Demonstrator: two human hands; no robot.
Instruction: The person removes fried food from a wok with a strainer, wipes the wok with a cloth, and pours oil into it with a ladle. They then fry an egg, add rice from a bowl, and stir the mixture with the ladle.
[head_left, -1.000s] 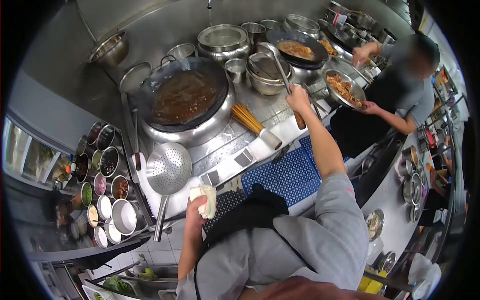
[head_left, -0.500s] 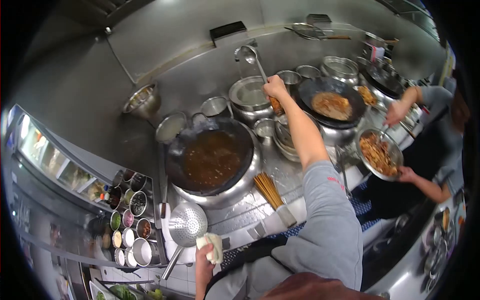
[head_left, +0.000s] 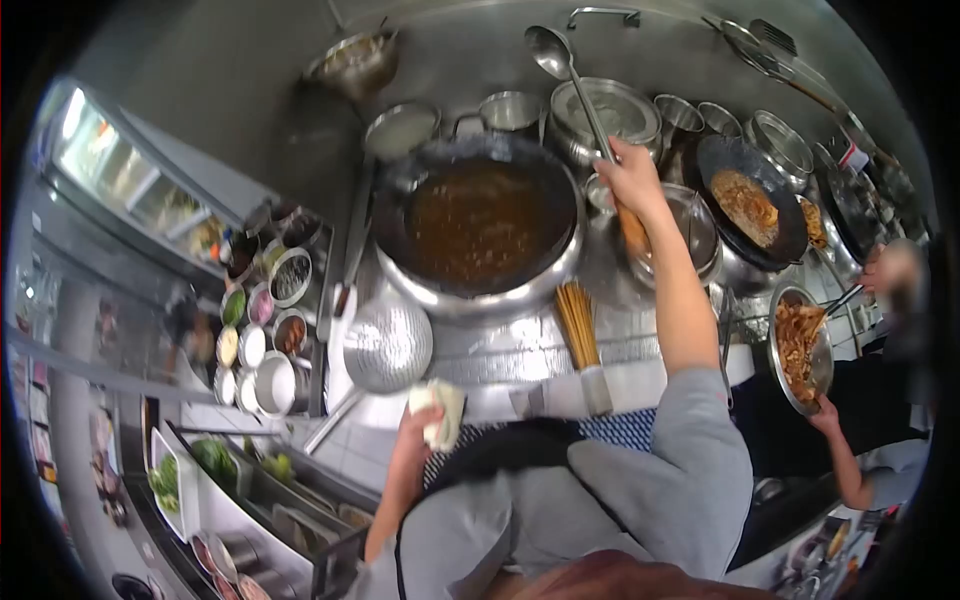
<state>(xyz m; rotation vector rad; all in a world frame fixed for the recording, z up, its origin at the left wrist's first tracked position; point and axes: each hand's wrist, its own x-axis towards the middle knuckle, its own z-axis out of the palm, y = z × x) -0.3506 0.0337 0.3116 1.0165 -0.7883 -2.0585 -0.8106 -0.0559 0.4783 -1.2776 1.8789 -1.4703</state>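
Observation:
My right hand (head_left: 636,182) is closed around a long metal ladle (head_left: 589,112) with a wooden grip, held raised. Its bowl end points toward the back wall, over the strainer-topped pot (head_left: 606,112). A folded pale cloth (head_left: 440,412) is gripped in my left hand (head_left: 415,432), low at the counter's front edge. Near that hand lies a perforated skimmer (head_left: 388,347), its handle pointing toward me. In front of me a large black wok (head_left: 395,225) sits on its burner, holding brown liquid (head_left: 480,225) with small bits in it.
A bamboo brush (head_left: 577,325) lies on the counter. Small containers of ingredients (head_left: 291,277) stand at left, above a vegetable tray (head_left: 177,490). At right, a second wok (head_left: 728,160) holds brown food. A co-worker there holds a metal bowl (head_left: 826,350) of food and a utensil.
The view has turned, so the stove appears higher and more vegetables show at lower left. The ladle stays raised and the cloth held. The co-worker's bowl looks more tilted.

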